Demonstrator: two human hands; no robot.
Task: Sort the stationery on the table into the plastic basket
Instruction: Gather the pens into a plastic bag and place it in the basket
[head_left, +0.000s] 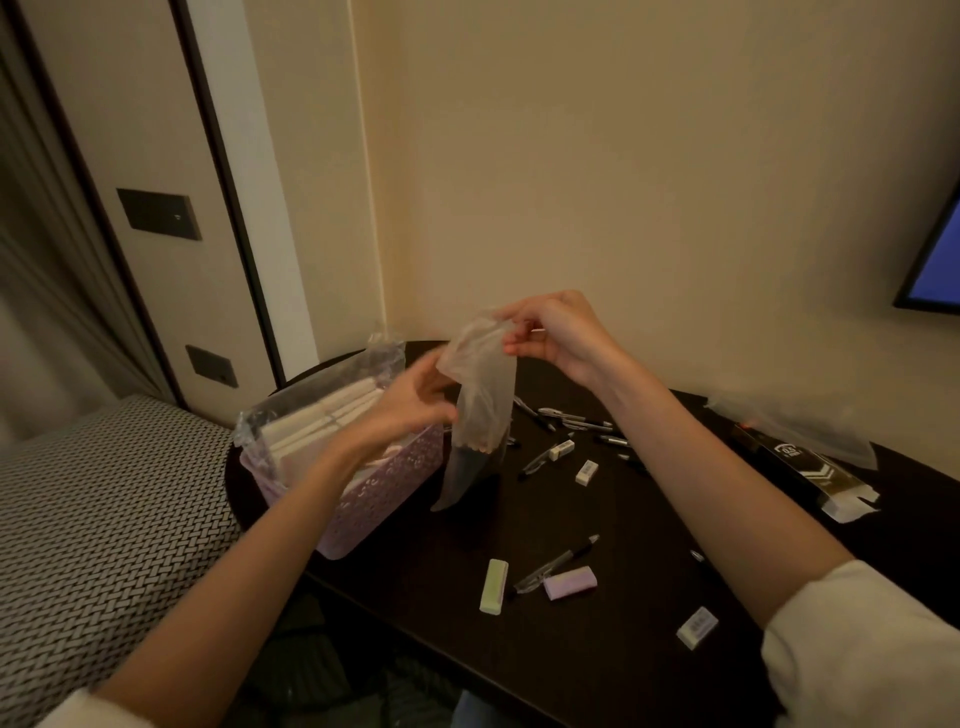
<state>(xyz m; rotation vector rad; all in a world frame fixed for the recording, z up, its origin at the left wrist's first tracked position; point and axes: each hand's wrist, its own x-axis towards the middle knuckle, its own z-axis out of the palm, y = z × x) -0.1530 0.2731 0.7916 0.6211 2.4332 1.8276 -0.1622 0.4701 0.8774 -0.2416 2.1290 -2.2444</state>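
Observation:
A lilac perforated plastic basket (379, 499) stands on the left of the dark table (613, 644), holding pale notebooks in clear wrap. My right hand (558, 335) pinches the top of a translucent plastic bag (480, 387) with pencils inside, lifted over the table. My left hand (410, 402), blurred, grips the bag's side just above the basket. Loose on the table lie black pens (582, 423), a green eraser (493, 586), a pink-lilac eraser (570, 583) and white erasers (587, 473).
A dark carton with a white open end (800, 470) and an empty clear bag (800, 418) lie at the table's right. A patterned cushion (104, 519) adjoins the table on the left. A wall stands right behind, with a screen (935, 260) at the far right.

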